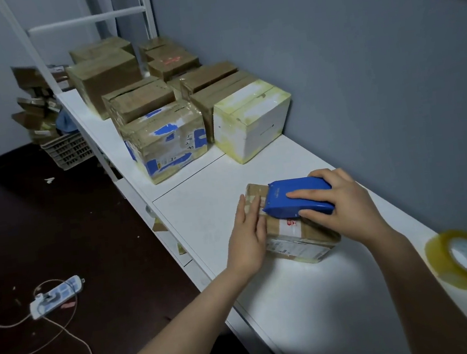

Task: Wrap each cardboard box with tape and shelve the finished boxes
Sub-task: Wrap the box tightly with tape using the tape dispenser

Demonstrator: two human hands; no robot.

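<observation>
**Small box under tape, both grips on it**

Head view:
- Left grip (pixel 247 234) lay flat with its fingers straight and together. It pressed down on the left end of the small cardboard box (pixel 296 238) and held nothing.
- Right grip (pixel 345 200) was curled round the blue tape dispenser (pixel 298 196), with fingers across its top and near side.
- The dispenser sat on the box's top face, its nose just beside the left grip's fingertips.
- The box lay flat on the white surface (pixel 215 206), directly under both grips. It had a printed label on the near side and a white strip with red marks on top.
- A roll of yellowish clear tape (pixel 464 258) stood on the surface, right of the right grip and closer to the person. It was blurred at the frame edge.
- Beyond both grips, further along the surface, sat a white box (pixel 251 121) with yellowed tape. Just beside it, on its left, was a brown box with blue tape patches (pixel 166 139).
- Behind those two, more brown boxes (pixel 139 100) ran in two rows back to a white shelf frame (pixel 87 19).
- Left of the left grip, down on the dark floor, lay a white power strip (pixel 55 297) with its cable trailing.
- Farther off that side was a plastic crate (pixel 70 150) with loose cardboard piled above it.
</observation>
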